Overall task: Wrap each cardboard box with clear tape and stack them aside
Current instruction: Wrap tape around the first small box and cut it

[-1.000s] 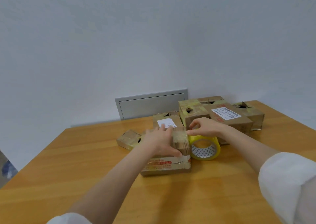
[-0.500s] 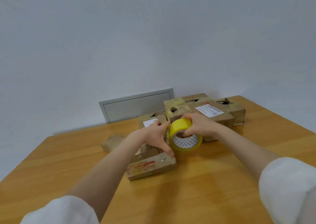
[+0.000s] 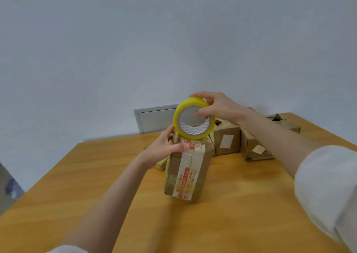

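A brown cardboard box (image 3: 186, 173) with a red-printed tape band stands tilted up on one end in the middle of the wooden table (image 3: 231, 214). My left hand (image 3: 164, 148) grips its top left edge, thumb across the taped face. My right hand (image 3: 216, 105) holds a yellowish roll of clear tape (image 3: 193, 118) just above the box's top end, fingers over the rim and thumb in the core.
Several other taped cardboard boxes (image 3: 228, 140) sit in a cluster behind, toward the table's far right corner. A small box (image 3: 161, 164) lies partly hidden behind the held box. A grey panel (image 3: 154, 119) is set in the wall past the table's far edge.
The box went from lying flat to standing on end under my left hand. My right hand lifted the tape roll off the table up over the box's top.
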Action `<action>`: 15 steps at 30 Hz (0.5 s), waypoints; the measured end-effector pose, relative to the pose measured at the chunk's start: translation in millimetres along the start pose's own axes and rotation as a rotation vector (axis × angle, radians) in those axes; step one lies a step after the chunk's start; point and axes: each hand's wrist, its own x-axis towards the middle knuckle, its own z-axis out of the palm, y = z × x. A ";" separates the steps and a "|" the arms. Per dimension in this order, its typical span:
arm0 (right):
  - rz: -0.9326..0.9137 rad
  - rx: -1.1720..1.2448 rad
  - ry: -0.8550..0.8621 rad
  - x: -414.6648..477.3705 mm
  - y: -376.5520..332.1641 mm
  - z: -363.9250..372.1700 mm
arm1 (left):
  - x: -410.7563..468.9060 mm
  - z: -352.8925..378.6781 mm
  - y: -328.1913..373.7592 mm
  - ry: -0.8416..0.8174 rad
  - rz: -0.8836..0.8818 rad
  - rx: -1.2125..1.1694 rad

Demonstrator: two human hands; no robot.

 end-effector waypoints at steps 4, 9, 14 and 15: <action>-0.019 -0.116 -0.063 8.6 -14.3 -2.4 | -8.0 -5.6 -3.1 -0.028 0.014 0.008; 0.046 -0.412 -0.172 -1.4 -11.4 -34.6 | -18.9 -19.6 -13.8 -0.022 0.012 -0.050; 0.064 -0.235 -0.146 -17.8 8.1 -44.3 | -17.2 -19.7 -12.4 -0.026 0.001 -0.040; 0.065 -0.237 -0.148 -19.5 9.5 -44.2 | -17.6 -19.6 -11.9 -0.033 0.002 -0.033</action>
